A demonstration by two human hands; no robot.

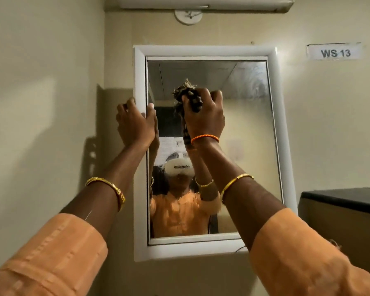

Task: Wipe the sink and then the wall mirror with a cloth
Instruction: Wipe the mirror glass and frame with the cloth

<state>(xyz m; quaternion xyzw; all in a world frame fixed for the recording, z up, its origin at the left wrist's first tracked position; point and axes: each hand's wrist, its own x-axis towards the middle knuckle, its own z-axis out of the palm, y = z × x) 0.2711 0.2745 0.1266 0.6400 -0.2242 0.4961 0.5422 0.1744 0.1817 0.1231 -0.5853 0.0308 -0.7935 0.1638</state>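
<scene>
A wall mirror [250,129] in a white frame hangs in front of me, tilted slightly. My left hand [136,122] grips the frame's left edge, thumb on the glass side. My right hand [204,116] presses a bunched dark, frayed cloth [185,92] against the upper middle of the glass. Wipe streaks show at the mirror's top right. The reflection shows a person in orange with both arms raised. The sink is out of view.
A side wall meets the mirror wall just left of the frame. A label reading WS 13 [335,52] sits at the upper right. A dark-topped box [346,201] juts out at the right. A tube light [203,3] and round fitting [188,16] are above.
</scene>
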